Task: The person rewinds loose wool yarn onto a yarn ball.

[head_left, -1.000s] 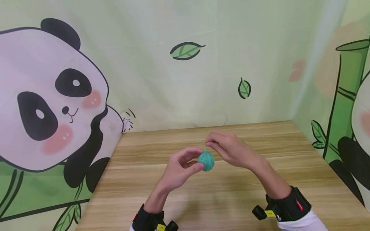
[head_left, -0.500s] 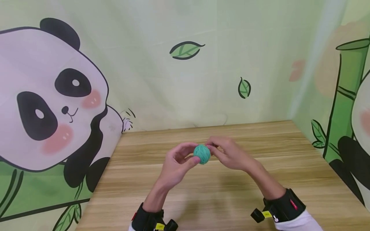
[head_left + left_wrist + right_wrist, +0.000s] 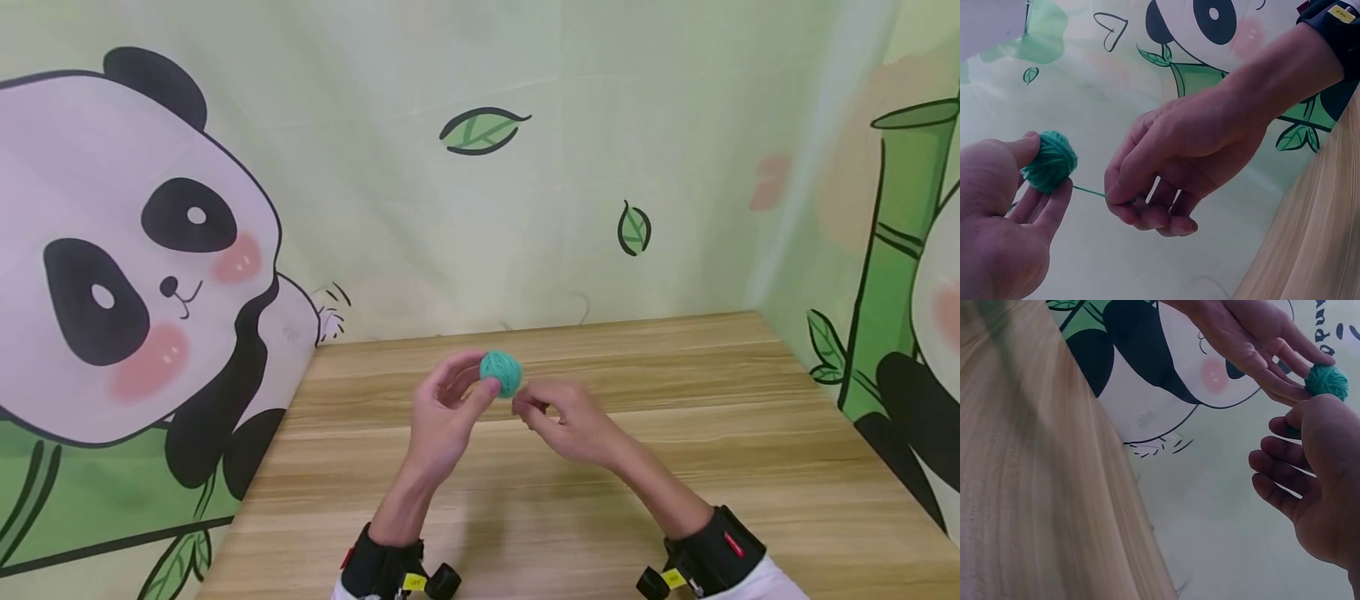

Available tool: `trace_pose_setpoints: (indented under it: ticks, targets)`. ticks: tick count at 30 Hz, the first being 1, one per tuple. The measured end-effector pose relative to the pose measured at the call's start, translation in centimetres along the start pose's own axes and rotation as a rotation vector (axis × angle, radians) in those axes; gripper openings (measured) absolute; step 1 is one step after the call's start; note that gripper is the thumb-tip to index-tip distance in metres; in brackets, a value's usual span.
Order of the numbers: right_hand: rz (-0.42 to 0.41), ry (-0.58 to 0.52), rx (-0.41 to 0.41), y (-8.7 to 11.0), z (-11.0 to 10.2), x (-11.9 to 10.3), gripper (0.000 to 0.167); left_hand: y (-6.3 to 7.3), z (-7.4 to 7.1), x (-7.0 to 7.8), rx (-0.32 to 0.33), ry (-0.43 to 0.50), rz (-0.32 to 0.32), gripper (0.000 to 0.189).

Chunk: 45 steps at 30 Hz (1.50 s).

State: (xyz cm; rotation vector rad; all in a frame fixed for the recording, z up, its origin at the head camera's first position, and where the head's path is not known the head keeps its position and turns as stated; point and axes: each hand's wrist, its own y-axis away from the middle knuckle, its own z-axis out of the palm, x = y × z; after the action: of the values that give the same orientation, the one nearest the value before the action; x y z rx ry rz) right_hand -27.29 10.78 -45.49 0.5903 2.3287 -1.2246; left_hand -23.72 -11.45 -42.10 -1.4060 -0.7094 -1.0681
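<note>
A small ball of teal yarn [image 3: 501, 374] is held up above the table by my left hand [image 3: 444, 417], between its thumb and fingers. Just right of the ball, my right hand [image 3: 567, 422] pinches the loose yarn strand between thumb and index finger. In the left wrist view, a short taut length of the strand [image 3: 1089, 190] runs from the yarn ball [image 3: 1051, 161] to the right hand's [image 3: 1179, 150] fingertips. The right wrist view shows the yarn ball [image 3: 1327, 382] at the left hand's fingertips, partly behind the right thumb.
Beneath both hands lies a wood-grain table [image 3: 360, 500]. A pale green backdrop [image 3: 390, 208] with pandas, leaves and bamboo rises behind it and at both sides. Each wrist wears a black band with a small camera.
The left hand has moved the yarn ball up and to the left. My right hand has come from above the ball down to its lower right, still pinching the strand.
</note>
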Motion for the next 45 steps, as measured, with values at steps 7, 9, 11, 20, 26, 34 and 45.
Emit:
trace_pose_setpoints:
  ticks: [7,9,11,20,26,34,45]
  targets:
    - [-0.061,0.055,0.016,0.6,1.2,0.2,0.019,-0.1,-0.1,-0.2,0.043,0.004,0.000,0.040]
    - [-0.080,0.083,0.011,0.7,1.5,0.1,0.019,-0.2,-0.2,-0.2,0.052,0.005,0.002,0.040]
    - [-0.103,0.120,0.004,0.8,1.6,-0.1,0.018,-0.2,-0.2,-0.4,0.060,0.005,0.007,0.040]
    - [-0.185,0.303,-0.017,0.8,1.2,-2.2,0.011,-0.3,-0.7,-1.4,0.075,-0.070,0.101,0.038]
    - [-0.220,0.381,-0.008,-0.1,-0.3,-4.0,0.008,-0.2,-0.7,-1.8,0.048,-0.135,0.123,0.038]
    - [-0.277,0.371,0.024,-1.3,-2.3,-4.5,0.006,0.1,-0.3,-1.8,-0.032,-0.111,0.094,0.036]
    - [-0.232,0.210,0.068,-1.9,-3.4,-4.1,0.024,0.4,-0.3,-1.6,-0.154,-0.094,0.068,0.035]
